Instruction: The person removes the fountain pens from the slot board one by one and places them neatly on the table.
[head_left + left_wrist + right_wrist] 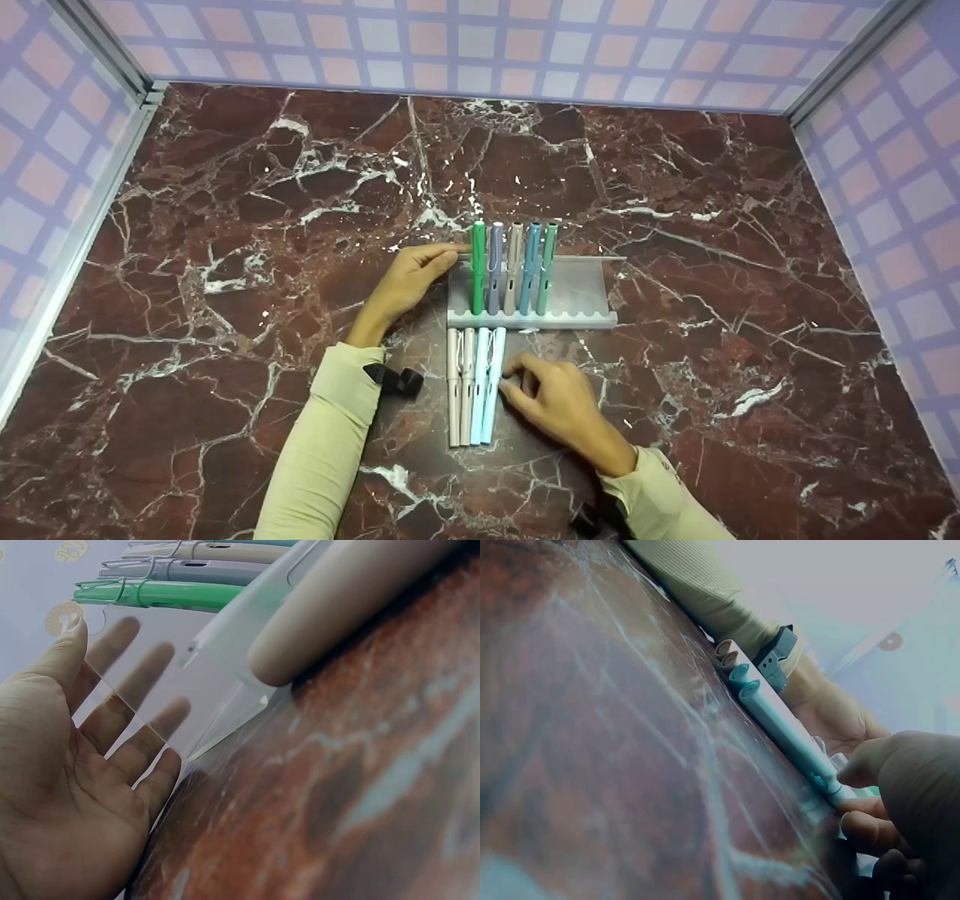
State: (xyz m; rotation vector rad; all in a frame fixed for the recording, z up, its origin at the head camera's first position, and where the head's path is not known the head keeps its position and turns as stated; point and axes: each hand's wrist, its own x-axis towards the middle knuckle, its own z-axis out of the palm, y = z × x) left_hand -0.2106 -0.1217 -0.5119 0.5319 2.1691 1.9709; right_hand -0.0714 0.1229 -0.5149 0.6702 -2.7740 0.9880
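My left hand point(416, 274) holds the left edge of a clear pen stand point(581, 285). In the left wrist view its fingers show through the clear panel, with the thumb point(69, 649) at the edge. Five capped pens lean in the stand: green point(478, 277), purple point(495, 281), beige point(513, 277), blue point(531, 270) and teal point(548, 266). In front lie two beige pens point(453, 397) and two light blue ones, side by side. My right hand point(559, 397) pinches the rightmost light blue pen point(493, 397) with thumb and forefinger near its middle.
Scalloped slots run along the stand's front lip point(577, 321), the pens filling its left part. Dark red marbled table surface point(712, 337) lies all around. Checked panels point(480, 45) wall the back and sides. Each wrist carries a black camera mount point(401, 381).
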